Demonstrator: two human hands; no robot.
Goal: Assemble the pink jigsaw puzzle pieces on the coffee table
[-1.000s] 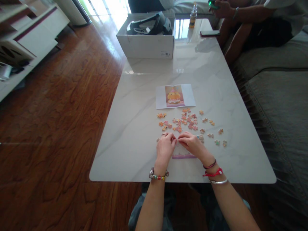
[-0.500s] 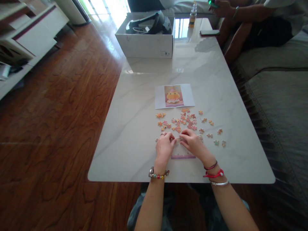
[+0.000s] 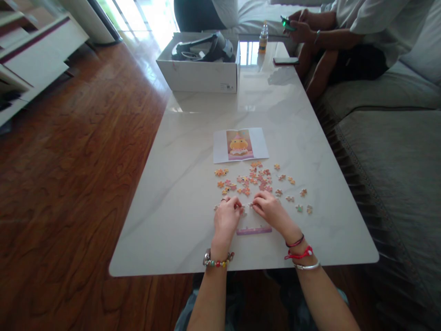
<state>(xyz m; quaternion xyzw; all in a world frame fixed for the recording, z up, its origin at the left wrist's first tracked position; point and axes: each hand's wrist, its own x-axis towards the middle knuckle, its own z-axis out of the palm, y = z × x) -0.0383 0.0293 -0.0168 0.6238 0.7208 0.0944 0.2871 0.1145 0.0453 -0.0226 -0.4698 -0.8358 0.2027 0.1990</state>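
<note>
My left hand (image 3: 227, 217) is closed, its fingertips pinching a pale jigsaw puzzle piece (image 3: 244, 210). Facing it, my right hand (image 3: 270, 209) pinches another small pale puzzle piece (image 3: 251, 205); a narrow gap lies between the two. Below them is a joined purple strip of puzzle pieces (image 3: 254, 231), lying flat and level. Beyond my hands many loose orange and pink pieces (image 3: 260, 177) are spread in a heap. Several pale pieces (image 3: 290, 198) lie to the right. A paper sheet with a printed picture (image 3: 240, 145) of a yellow figure and cake lies behind the heap.
On the white marbled table (image 3: 165, 207) a white box (image 3: 203, 76) holding a dark headset (image 3: 206, 48) stands at the back. A bottle (image 3: 263, 39) and a flat phone-like object (image 3: 285, 60) are near the far right corner. Another person (image 3: 344, 41) sits on the sofa (image 3: 389, 138), holding a device.
The view has tilted and shifted, so the table sits lower and further left. My fingers have drawn slightly apart, exposing the pale pieces between them.
</note>
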